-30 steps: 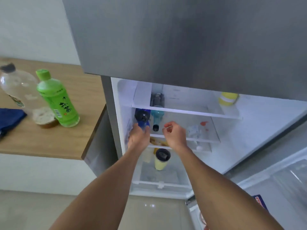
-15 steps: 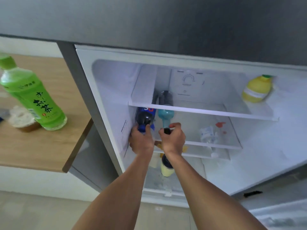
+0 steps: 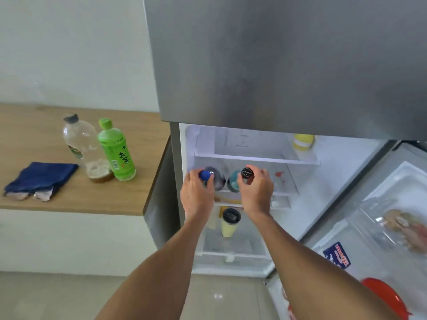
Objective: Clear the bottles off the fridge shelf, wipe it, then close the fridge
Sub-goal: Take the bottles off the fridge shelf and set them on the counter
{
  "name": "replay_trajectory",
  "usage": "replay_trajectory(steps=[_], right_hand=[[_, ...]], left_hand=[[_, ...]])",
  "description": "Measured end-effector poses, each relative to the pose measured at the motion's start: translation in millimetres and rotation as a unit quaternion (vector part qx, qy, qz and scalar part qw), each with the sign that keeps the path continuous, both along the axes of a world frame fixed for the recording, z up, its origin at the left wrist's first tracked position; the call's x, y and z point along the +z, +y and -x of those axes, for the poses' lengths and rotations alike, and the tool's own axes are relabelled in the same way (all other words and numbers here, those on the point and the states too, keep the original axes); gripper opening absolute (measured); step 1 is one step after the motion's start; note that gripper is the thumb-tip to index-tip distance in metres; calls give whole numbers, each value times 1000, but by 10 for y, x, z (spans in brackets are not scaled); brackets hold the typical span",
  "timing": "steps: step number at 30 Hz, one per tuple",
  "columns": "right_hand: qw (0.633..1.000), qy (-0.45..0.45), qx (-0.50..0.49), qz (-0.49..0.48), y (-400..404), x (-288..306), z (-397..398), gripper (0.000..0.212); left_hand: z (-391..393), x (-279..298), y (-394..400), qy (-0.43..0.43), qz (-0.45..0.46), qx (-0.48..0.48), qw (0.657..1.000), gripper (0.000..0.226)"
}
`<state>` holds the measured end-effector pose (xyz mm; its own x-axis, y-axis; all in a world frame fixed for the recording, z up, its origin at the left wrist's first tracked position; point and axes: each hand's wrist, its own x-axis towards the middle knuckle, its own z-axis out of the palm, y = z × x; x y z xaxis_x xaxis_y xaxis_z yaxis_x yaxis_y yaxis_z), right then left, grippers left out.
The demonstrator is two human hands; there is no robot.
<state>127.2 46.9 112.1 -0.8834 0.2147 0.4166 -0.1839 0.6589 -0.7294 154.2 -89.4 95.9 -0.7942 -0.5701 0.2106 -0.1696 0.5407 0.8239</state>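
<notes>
Left hand point(image 3: 196, 195) fingers pinch blue-capped bottle point(image 3: 213, 179) neck; right hand point(image 3: 255, 192) fingers pinch black-capped teal bottle point(image 3: 234, 183), both at fridge shelf point(image 3: 286, 194).

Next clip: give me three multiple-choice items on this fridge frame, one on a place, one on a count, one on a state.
1. Where does the folded blue cloth lie?
A. on the wooden counter
B. on a fridge shelf
C. on the floor

2. How many bottles stand on the counter?
A. one
B. two
C. four

3. What is the left hand doing?
A. hanging free
B. gripping the blue-capped bottle
C. wiping the shelf

Answers:
1 A, it lies left of the bottles on the wood.
2 B, the clear bottle and the green tea bottle.
3 B, the fingers close around its neck.
</notes>
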Motion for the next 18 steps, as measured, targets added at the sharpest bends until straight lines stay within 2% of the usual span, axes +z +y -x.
replay_trajectory(steps=[3,6,11,15,18], right_hand=[[1000,-16,-3,-22,-37,313,-370,24],[997,-32,11,-62,-128,563,-720,26],[988,-74,99,-88,-514,1072,-1232,20],[980,-91,155,-82,-953,1410,-1450,25],[975,-82,191,-76,-1318,1589,-1451,22]], left_hand=[[-358,347,-133,-3,48,-31,998,31],[-750,612,-376,-40,50,-37,997,33],[-1422,904,-1043,-104,77,-43,991,25],[-1790,1218,-1639,-95,124,-62,986,21],[-1888,1477,-2070,-65,145,-50,986,22]])
